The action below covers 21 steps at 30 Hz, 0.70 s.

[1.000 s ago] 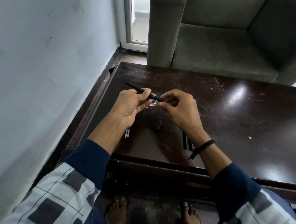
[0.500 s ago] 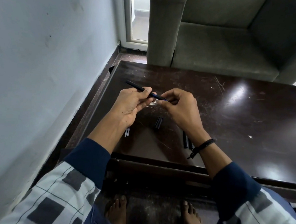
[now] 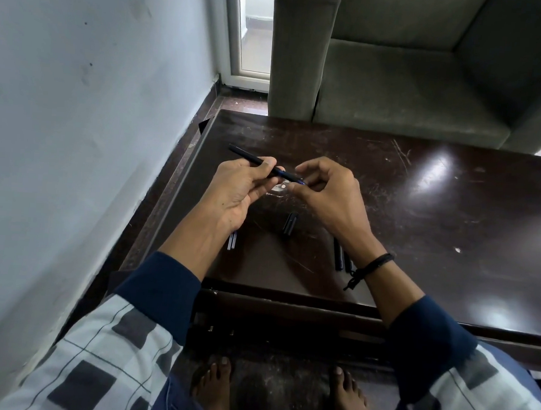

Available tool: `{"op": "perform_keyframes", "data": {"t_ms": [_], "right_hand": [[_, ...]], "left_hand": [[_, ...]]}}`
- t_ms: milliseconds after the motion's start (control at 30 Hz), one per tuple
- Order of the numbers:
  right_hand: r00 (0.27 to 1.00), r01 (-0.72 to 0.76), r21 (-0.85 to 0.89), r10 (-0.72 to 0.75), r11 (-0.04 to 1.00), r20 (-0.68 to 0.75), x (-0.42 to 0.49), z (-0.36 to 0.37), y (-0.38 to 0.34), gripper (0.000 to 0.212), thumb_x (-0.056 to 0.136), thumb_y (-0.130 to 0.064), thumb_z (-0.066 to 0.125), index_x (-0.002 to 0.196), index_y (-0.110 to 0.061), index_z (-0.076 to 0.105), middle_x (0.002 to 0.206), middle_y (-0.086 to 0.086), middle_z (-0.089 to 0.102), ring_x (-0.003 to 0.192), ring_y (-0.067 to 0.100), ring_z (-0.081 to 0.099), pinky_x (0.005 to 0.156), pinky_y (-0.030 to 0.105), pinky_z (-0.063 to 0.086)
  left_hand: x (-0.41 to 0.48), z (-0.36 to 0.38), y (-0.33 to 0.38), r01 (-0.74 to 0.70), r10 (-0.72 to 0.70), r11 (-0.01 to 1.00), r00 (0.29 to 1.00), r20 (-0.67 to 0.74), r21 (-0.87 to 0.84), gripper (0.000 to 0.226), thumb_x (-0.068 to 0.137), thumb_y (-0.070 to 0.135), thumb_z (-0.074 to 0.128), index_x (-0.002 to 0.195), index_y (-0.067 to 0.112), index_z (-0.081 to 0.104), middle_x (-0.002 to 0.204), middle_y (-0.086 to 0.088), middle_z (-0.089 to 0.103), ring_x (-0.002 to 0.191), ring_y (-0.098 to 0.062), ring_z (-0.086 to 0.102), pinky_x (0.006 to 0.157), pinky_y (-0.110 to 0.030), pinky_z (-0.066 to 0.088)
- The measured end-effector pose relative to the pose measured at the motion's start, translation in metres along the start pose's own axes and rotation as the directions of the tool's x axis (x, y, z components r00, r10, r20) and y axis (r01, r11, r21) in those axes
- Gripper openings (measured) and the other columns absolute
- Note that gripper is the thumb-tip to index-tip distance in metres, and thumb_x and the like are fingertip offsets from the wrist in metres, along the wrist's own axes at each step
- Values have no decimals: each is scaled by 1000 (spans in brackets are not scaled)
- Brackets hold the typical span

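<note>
Pen (image 3: 259, 163): slim, black, held slanted above the counter (image 3: 420, 214), far end pointing toward the wall (image 3: 77, 129). Left hand (image 3: 238, 193) grips the barrel between thumb and curled fingers. Right hand (image 3: 324, 192) pinches the near end, where a short blue piece shows, possibly the refill; the view is too small to be sure. On the counter below the hands: black cap (image 3: 289, 225); two black pen parts (image 3: 338, 258) beside the right wrist; thin pale sticks (image 3: 232, 240) by the left wrist. Grey armchair (image 3: 397, 85) stands beyond the counter.
</note>
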State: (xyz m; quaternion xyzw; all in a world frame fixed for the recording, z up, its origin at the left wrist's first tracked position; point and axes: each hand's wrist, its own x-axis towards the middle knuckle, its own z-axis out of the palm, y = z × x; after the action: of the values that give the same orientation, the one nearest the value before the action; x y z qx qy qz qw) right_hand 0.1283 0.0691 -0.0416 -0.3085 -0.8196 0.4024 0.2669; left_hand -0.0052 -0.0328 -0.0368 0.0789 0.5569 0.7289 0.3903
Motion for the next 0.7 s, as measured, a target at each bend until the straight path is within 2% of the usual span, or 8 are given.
{"op": "perform_keyframes", "data": {"t_ms": [167,300,467,567,700], "right_hand": [[1000,-4,-17,4,1000,-5,1,2,1,4,92,-26,75,95,-23,74,79,-8,70,74,6,65,67,27,55],[1000,-6,-28,6,1000,-9,0,3,2,9,95,-31,72,92,-23,75,74,-9,69,71,6,64,67,30,55],[1000,17,-6,-17,1000,-15,0,4,1,12,89,-29,79,99,-27,72,78,-8,71,74,7,67,68,29,56],[1000,9,-11,-9,1000,-23,0,4,2,5,91,-28,76,93,-24,73,77,-7,71,73,9,67,67,31,57],[1000,-7,-48,6,999,-22,0,5,1,14,96,-34,70,90,-22,75,72,-5,70,72,14,68,67,37,57]], "left_hand": [[-1,1,-2,4,-4,1000,1000,10,6,4,93,3,68,94,1,71,94,-14,76,82,-18,76,71,-21,59],[-1,1,0,-1,1,1000,1000,10,3,4,93,3,68,93,1,71,93,-12,76,82,-17,76,71,-21,59],[-4,1,0,-2,2,1000,1000,14,11,6,93,4,67,96,0,71,98,-15,76,88,-20,75,72,-21,59],[-4,2,0,-4,3,1000,1000,17,13,6,94,4,67,96,0,72,94,-13,77,87,-19,75,71,-21,59],[-4,2,0,-5,5,1000,1000,25,12,7,93,3,67,97,-1,72,89,-11,77,83,-17,76,71,-21,59]]}}
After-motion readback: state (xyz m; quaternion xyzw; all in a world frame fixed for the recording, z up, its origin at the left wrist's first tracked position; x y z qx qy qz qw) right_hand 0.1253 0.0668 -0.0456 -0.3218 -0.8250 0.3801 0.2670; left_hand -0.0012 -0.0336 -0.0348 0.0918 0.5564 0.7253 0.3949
